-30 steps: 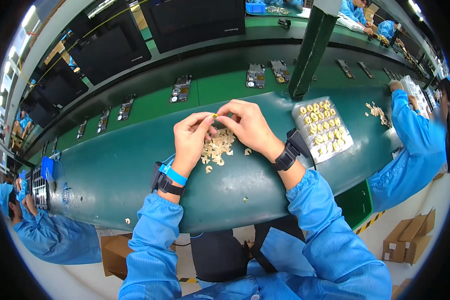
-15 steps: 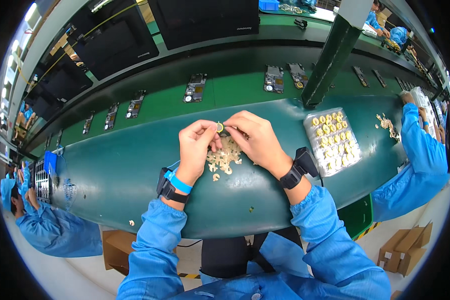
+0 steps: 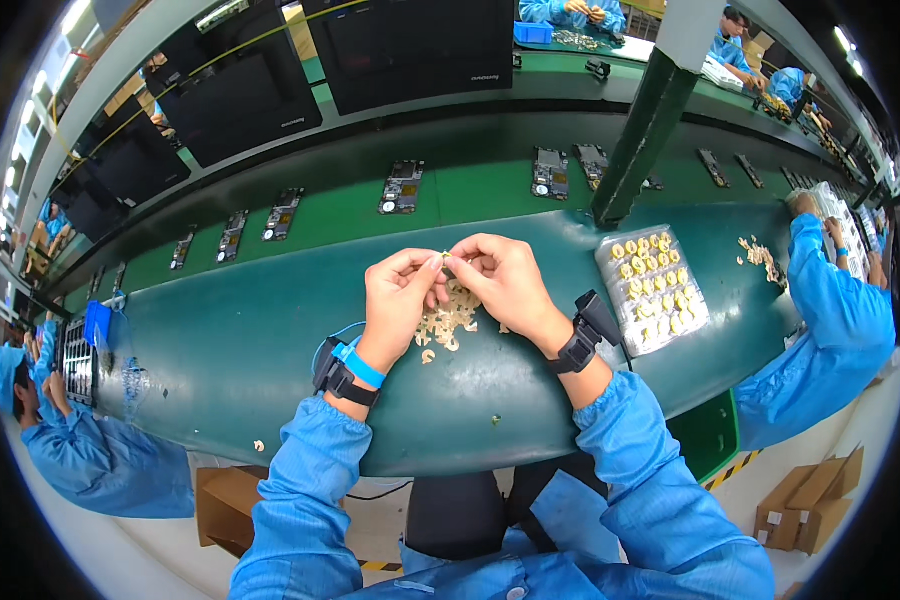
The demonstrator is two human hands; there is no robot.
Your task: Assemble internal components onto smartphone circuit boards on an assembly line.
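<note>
My left hand (image 3: 400, 290) and my right hand (image 3: 510, 285) meet above the middle of the green table. Between their thumbs and fingertips is a small yellow ring-shaped part (image 3: 446, 255), mostly hidden by the fingers. Both hands are closed in a pinch on it. Just below lies a loose pile of small cream-coloured C-shaped scraps (image 3: 442, 327), partly covered by my hands. To the right of my right hand, a clear plastic tray (image 3: 630, 335) holds rows of similar round yellow parts (image 3: 660, 284).
Several circuit boards (image 3: 401, 187) lie along the green line behind the table. A green post (image 3: 645, 140) rises at the back right. Co-workers' blue sleeves (image 3: 830, 290) show at the right, near another scrap pile (image 3: 762, 258). A blue bin (image 3: 98, 324) stands far left.
My right fingertips have closed in against the left ones, now covering most of the yellow ring, which showed plainly before. The view has shifted slightly.
</note>
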